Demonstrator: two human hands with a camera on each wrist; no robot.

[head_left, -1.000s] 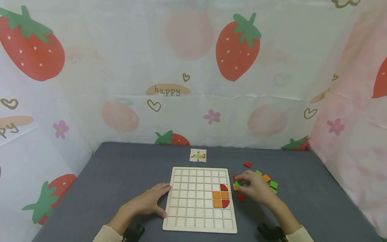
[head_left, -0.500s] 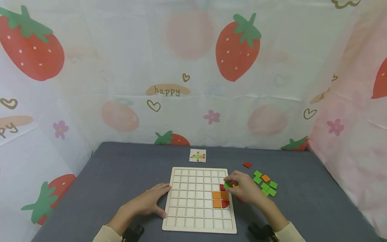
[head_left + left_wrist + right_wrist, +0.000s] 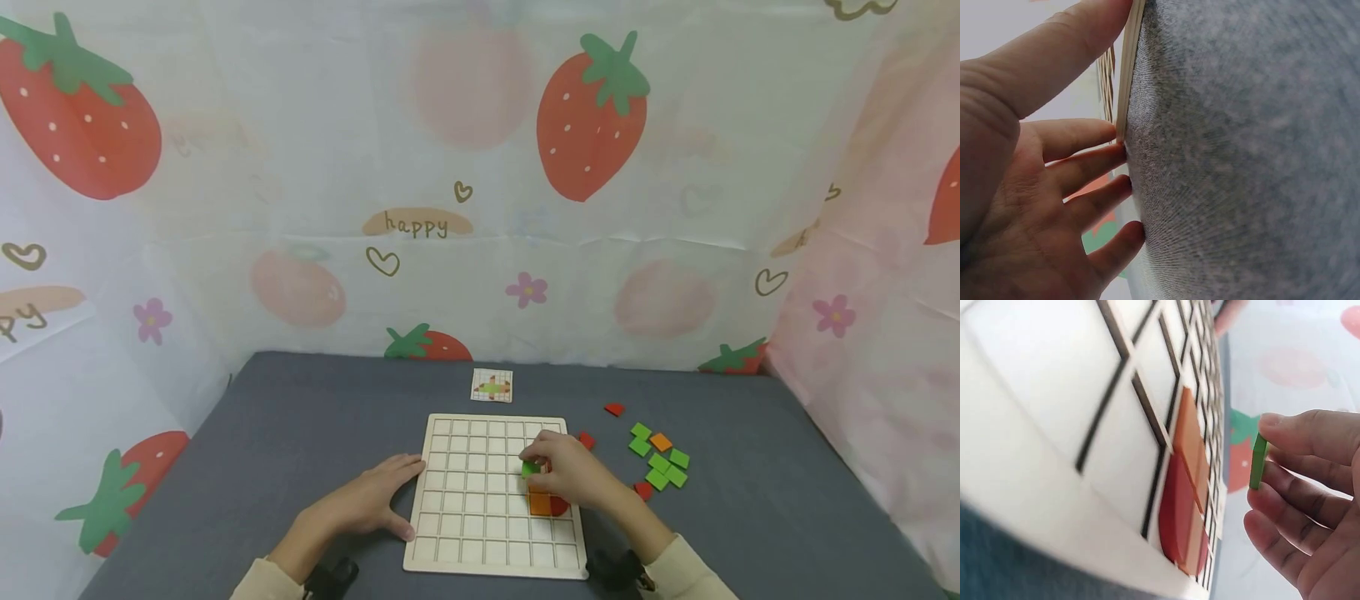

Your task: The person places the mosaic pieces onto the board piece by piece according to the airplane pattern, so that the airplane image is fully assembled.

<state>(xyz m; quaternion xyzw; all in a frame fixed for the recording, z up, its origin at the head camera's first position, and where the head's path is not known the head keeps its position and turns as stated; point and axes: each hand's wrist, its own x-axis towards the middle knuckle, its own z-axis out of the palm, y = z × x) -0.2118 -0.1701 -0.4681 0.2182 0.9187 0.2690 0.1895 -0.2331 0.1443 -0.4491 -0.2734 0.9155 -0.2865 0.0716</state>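
Note:
A pale wooden grid board [image 3: 472, 525] lies on the table, with orange square tiles [image 3: 540, 503] and red rounded tiles [image 3: 1175, 512] set in cells at its right side. My left hand [image 3: 372, 497] rests at the board's left edge, thumb and fingertips touching it with the fingers spread. Over the right part of the board, my right hand [image 3: 573, 473] pinches a green square tile [image 3: 1259, 464] between thumb and fingertips. In the right wrist view this tile is held on edge, apart from the grid. The hand hides some of the set tiles in the head view.
Several loose green tiles [image 3: 658, 463] lie right of the board, with an orange tile [image 3: 661, 442] among them. Red pieces [image 3: 615, 409] are scattered nearby. A small picture card [image 3: 491, 386] lies behind the board. A strawberry-print cloth [image 3: 480, 167] hangs behind the table.
My right hand has moved left from the loose pieces to over the board, carrying the green tile. The left hand has stayed at the board's edge.

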